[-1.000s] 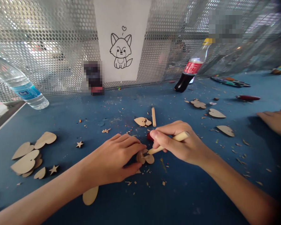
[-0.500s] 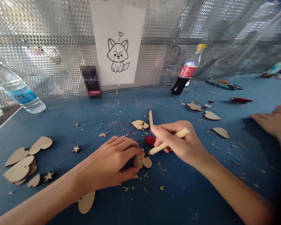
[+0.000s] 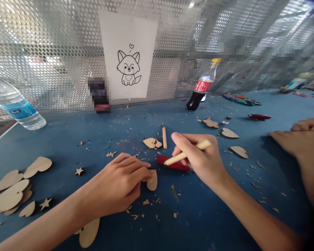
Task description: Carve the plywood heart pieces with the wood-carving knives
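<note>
The two hands are working apart: the left hand (image 3: pixel 117 184) is pressing one wooden heart (image 3: pixel 153 183) onto the blue table (image 3: pixel 211 223) just left of one red handle (image 3: pixel 175 164), the right hand (image 3: pixel 201 158) gripping one wooden-handled carving tool (image 3: pixel 188 152) above it.

A head-worn camera looks forward and down, close over the person's left hand (image 3: pixel 117 184) and right hand (image 3: pixel 199 157), taking in a blue workbench (image 3: pixel 211 223) from its near part out to a perforated metal screen (image 3: pixel 54 45) along the far edge.
</note>
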`<state>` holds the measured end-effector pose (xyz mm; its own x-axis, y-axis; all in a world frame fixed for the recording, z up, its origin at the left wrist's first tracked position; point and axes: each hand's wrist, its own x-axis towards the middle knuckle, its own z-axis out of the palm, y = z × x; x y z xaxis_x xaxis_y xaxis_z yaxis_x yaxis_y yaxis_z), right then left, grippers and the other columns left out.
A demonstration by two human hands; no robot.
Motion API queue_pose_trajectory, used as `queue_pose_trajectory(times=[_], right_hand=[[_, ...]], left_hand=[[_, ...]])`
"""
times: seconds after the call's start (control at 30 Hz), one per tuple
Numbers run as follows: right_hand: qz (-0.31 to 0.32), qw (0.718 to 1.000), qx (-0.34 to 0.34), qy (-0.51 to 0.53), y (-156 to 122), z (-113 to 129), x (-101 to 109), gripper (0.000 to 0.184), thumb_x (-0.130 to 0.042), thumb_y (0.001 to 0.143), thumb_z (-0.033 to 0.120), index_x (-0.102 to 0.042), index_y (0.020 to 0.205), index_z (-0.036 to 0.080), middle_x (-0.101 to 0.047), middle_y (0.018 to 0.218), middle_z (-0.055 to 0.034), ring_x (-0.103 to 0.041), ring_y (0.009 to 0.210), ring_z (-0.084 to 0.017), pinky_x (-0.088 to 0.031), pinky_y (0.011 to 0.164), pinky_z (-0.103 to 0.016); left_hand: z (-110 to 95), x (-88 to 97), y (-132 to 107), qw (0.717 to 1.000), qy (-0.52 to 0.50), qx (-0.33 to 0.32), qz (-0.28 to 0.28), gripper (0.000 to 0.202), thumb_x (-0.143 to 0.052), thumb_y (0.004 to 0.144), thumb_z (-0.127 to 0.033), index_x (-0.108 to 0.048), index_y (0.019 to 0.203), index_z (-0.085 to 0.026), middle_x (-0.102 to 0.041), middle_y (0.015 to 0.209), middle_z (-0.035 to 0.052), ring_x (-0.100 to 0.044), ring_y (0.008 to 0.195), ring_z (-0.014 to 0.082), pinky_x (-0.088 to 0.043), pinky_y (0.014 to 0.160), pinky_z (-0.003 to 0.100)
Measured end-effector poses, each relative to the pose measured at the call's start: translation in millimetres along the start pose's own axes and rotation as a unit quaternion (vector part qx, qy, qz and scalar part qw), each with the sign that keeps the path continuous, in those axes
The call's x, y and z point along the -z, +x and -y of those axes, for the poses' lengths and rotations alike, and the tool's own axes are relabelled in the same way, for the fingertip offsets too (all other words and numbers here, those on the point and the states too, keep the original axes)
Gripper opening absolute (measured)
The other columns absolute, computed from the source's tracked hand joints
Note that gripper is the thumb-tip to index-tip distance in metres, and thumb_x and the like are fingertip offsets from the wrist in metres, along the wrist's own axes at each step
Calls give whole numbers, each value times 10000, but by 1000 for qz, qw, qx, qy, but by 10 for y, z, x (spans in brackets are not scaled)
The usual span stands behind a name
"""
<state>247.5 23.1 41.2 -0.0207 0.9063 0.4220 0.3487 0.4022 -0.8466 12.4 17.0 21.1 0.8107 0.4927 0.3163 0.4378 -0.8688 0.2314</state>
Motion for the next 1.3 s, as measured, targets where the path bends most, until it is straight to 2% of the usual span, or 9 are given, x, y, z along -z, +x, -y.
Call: queue_pose_trajectory(times=[0.07, 0.17, 0.27, 0.37, 0.5, 0.7, 0.97, 1.3], right_hand=[[12, 1000, 9, -12, -14, 21, -11, 504, -578, 966, 385, -628, 507, 182, -472, 389, 23, -408, 350, -77, -278, 385, -263], [31, 999, 31, -3, -29, 35, -16, 496, -558, 978, 368, -608, 521, 183, -481, 404, 31, -428, 359, -73, -293, 390, -252], [85, 993, 77, -24, -42, 41, -18, 494, -513, 995, 322, -595, 531, 178, -507, 422, 28, -470, 378, -72, -309, 406, -243], [135, 983, 109, -55, -46, 30, -23, 485, -493, 997, 293, -595, 541, 167, -523, 437, 21, -481, 397, -72, -320, 430, -249], [177, 975, 117, -65, -42, -6, -22, 495, -477, 1008, 320, -598, 557, 154, -530, 474, 12, -474, 433, -74, -328, 460, -256], [188, 973, 112, -77, -42, -35, -20, 500, -469, 1014, 344, -567, 562, 154, -523, 514, 14, -457, 469, -69, -323, 481, -253], [171, 975, 122, -77, -42, -21, -28, 488, -479, 1010, 330, -607, 572, 159, -561, 504, 6, -468, 464, -82, -336, 485, -261], [189, 972, 107, -88, -36, -41, -37, 508, -463, 1018, 374, -585, 569, 169, -566, 542, 2, -474, 496, -90, -340, 510, -266]], left_hand=[[-16, 5, -1, 1000, 2, 18, 6, 251, -472, 906, -81, -592, 1085, -209, -698, 1106, 17, -651, 1037, 195, -423, 931, 383], [-57, -8, 16, 998, 1, 57, -2, 114, -574, 929, -262, -590, 1020, -195, -675, 942, 7, -640, 873, 198, -430, 854, 390], [-78, -34, 30, 998, 9, 63, -14, 228, -641, 915, -368, -591, 1050, -191, -664, 925, 3, -633, 854, 201, -425, 852, 393], [-72, -35, 28, 998, 2, 56, -17, 194, -614, 922, -294, -589, 1091, -203, -679, 963, 0, -646, 889, 196, -425, 859, 384], [-60, 10, 19, 998, -20, 54, -11, 340, -567, 883, -178, -547, 1222, -201, -695, 1093, 26, -660, 993, 203, -440, 910, 387], [-26, -5, 15, 998, -3, 61, -21, 327, -632, 898, -282, -567, 1210, -211, -698, 1130, 48, -666, 1050, 241, -459, 941, 419], [16, -63, 4, 998, -12, 57, -14, 278, -635, 917, -270, -590, 1187, -220, -702, 1110, 19, -668, 1050, 215, -449, 943, 391], [36, -54, 10, 999, -15, 46, -16, 268, -635, 908, -255, -599, 1170, -211, -705, 1101, 13, -672, 1024, 206, -434, 924, 378]])
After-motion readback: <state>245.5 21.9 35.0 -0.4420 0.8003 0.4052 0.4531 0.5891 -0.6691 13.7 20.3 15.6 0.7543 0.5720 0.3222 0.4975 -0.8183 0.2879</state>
